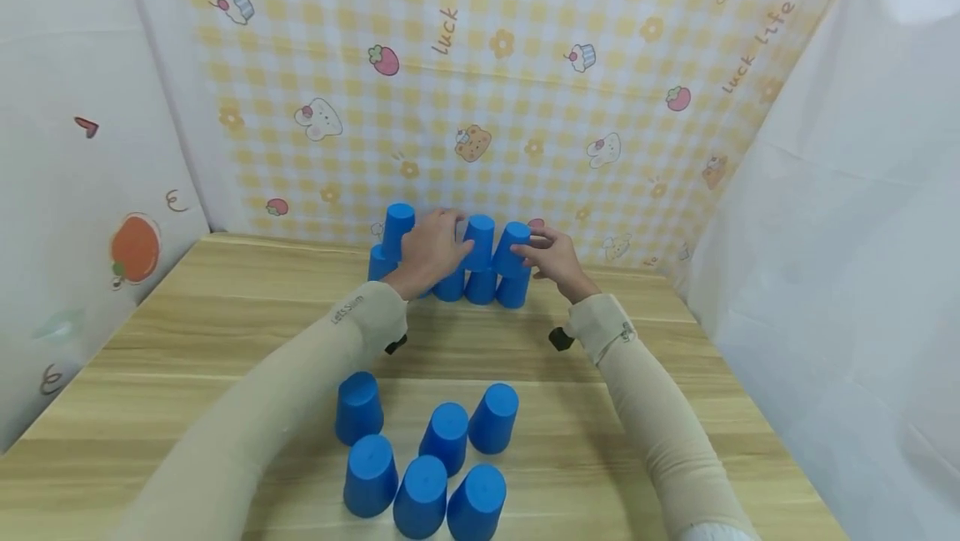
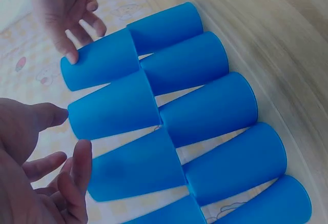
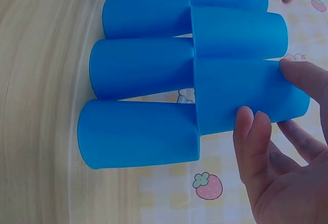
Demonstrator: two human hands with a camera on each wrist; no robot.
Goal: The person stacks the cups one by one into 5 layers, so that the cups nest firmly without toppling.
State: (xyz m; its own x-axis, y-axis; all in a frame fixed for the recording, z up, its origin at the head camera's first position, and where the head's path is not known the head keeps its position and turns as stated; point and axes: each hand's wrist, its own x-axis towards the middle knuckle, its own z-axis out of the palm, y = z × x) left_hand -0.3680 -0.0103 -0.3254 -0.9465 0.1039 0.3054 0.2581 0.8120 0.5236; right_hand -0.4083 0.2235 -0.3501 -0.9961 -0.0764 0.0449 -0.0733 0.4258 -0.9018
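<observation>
Hands (image 1: 431,247) (image 1: 557,258) at blue cups (image 1: 481,234), stacked two-high

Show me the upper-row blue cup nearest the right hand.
The rightmost upper cup: the right hand touches it, while the other upper cups stand farther left.

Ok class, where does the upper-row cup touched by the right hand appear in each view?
Head: blue cup just right of centre.
Left wrist: blue cup at upper left.
Right wrist: blue cup right of centre, about mid-height.
Shared landmark: the right hand, touching that cup.
</observation>
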